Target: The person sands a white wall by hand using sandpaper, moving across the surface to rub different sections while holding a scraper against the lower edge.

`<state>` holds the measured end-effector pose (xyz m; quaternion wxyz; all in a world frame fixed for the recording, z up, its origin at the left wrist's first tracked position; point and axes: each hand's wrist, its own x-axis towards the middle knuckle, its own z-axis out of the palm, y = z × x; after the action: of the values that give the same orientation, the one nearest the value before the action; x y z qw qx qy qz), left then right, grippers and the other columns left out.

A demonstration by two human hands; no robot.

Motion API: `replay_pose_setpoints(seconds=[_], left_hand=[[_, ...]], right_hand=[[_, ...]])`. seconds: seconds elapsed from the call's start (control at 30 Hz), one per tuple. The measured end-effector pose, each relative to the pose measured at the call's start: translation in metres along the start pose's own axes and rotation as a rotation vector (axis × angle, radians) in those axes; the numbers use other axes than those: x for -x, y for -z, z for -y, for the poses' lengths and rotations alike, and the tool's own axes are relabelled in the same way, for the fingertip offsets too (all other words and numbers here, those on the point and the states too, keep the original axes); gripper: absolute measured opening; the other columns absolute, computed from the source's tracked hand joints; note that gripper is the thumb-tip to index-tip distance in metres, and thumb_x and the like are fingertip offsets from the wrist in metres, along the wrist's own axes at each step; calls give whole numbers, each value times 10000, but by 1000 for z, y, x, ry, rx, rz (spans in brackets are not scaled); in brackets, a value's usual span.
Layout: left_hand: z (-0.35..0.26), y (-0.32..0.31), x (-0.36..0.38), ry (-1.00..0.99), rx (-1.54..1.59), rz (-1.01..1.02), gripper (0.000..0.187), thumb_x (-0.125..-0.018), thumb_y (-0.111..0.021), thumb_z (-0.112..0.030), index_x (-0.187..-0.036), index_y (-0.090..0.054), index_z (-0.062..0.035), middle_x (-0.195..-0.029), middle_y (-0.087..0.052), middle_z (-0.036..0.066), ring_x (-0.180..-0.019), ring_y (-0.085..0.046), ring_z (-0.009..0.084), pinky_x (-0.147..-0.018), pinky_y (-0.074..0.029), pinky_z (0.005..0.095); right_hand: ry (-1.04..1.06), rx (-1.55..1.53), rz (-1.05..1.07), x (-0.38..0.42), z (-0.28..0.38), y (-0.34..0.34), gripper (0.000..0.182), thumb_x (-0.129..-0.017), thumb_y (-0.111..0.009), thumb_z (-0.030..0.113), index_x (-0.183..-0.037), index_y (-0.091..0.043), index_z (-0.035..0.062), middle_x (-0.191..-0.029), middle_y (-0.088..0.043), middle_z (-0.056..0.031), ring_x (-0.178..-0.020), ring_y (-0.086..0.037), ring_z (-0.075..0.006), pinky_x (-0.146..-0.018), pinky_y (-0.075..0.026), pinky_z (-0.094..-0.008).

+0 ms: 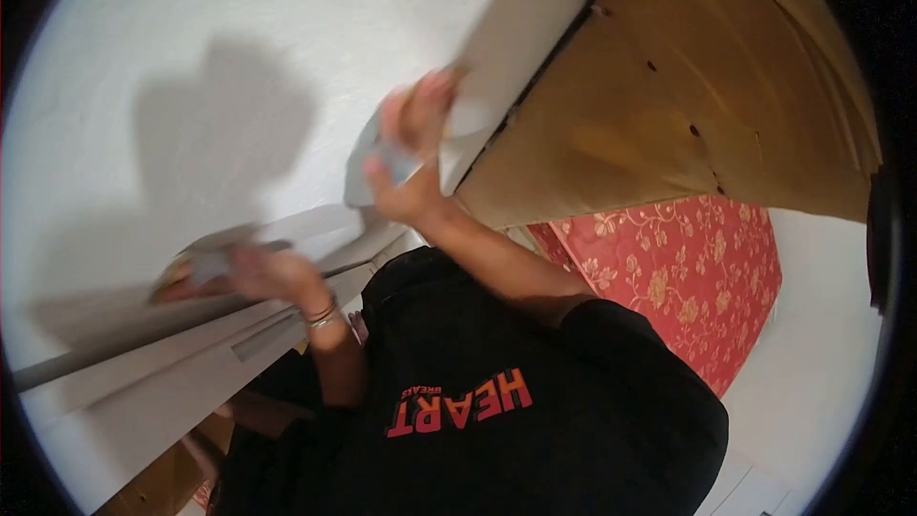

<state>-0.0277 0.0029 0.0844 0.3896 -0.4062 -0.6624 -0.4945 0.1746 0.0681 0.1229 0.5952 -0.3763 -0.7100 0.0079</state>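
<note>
Pale surface (353, 0) brightly lit w/ soft shadows (224, 119); L hand (272, 272) & R hand (413, 195) motion-blurred; fisheye bend, black corners, bluish fringe

A single head-worn camera faced forward and down, near the left hand (269, 274), right hand (417, 191) and shirt (583, 420).

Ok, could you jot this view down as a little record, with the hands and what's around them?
Left hand: the left hand holds something greyish, too blurred to identify
Right hand: the right hand is beside something pale; grip unclear
Wrist: bracelets on the left
Clothing: black shirt, printed HEART BREAKS
Nearby: pale surface with dark shadows
Right side: brown panel, red floral fabric
</note>
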Motion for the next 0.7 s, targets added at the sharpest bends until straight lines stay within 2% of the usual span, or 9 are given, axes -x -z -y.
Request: replay_pose_setpoints(seconds=[0.07, 0.13, 0.2, 0.3, 0.4, 0.43, 0.53, 0.63, 0.7], left_hand=[[26, 18, -27, -184, -433, 28, 442, -916, -372, -282, -1080, -411, 127, -994, -531, 251, -812, -549, 376, -777, -421, 408], [9, 22, -51, -21, -287, -15, 378, -931, -349, -270, -997, -472, 82, -933, -548, 223, -810, -541, 349, -771, -411, 402], [-8, 18, -46, 137, -144, -57, 361, -945, -326, -258, -913, -533, 36, -872, -565, 195, -808, -533, 322, -766, -400, 396], [19, -13, 57, 302, -250, 327, 399, -948, -315, -288, -915, -513, 57, -881, -536, 210, -755, -523, 308, -748, -391, 411], [34, -13, 74, -92, -366, 281, 434, -947, -306, -310, -952, -499, 78, -936, -529, 234, -800, -528, 307, -777, -387, 410], [19, -7, 55, -318, -381, 117, 462, -948, -297, -322, -977, -498, 93, -961, -533, 247, -829, -533, 313, -802, -386, 403], [-24, 16, -39, -187, -197, -80, 420, -937, -336, -281, -1094, -470, 85, -1088, -508, 267, -932, -523, 365, -851, -388, 403], [-22, 18, -59, 578, 503, -67, 358, -931, -309, -216, -1046, -450, 92, -1058, -504, 218, -1002, -485, 401, -959, -283, 513], [18, -4, -3, -332, -647, -84, 368, -929, -293, -211, -1092, -445, 82, -1023, -522, 202, -963, -512, 380, -965, -276, 505]], right_hand=[[47, 140, 127, 67, -38, -13, 596, -775, -536, 285, -1270, -373, -3, -1376, -225, -206, -1293, -142, -388, -1053, -93, -461], [-564, -272, -255, 76, -54, -13, 568, -820, -523, 312, -1253, -361, -19, -1305, -324, -196, -1247, -261, -323, -1034, -181, -427], [-1190, -703, 27, 48, -79, 17, 545, -879, -466, 330, -1232, -333, -65, -1249, -367, -211, -1185, -334, -271, -1006, -227, -406], [-1213, -467, -469, -27, -52, 18, 559, -936, -316, 374, -1297, -298, -54, -1247, -428, -199, -1173, -398, -271, -1014, -230, -302], [-278, -244, -370, -44, 0, 7, 535, -863, -471, 319, -1247, -350, -34, -1314, -318, -219, -1272, -224, -345, -1032, -164, -444], [-157, -98, -183, -26, 2, 7, 549, -825, -508, 282, -1271, -344, 7, -1336, -288, -221, -1288, -179, -364, -1035, -142, -469], [61, 179, 124, 66, -48, -13, 623, -736, -572, 198, -1309, -341, 116, -1373, -219, -227, -1293, -156, -403, -1026, -121, -534], [-1089, -548, -249, 80, -72, 1, 561, -833, -515, 243, -1270, -322, -51, -1358, -296, -179, -1237, -298, -313, -1020, -215, -414], [-1463, -769, -383, 33, -75, 10, 550, -870, -479, 262, -1267, -308, -77, -1361, -296, -171, -1235, -302, -290, -1015, -229, -390]])
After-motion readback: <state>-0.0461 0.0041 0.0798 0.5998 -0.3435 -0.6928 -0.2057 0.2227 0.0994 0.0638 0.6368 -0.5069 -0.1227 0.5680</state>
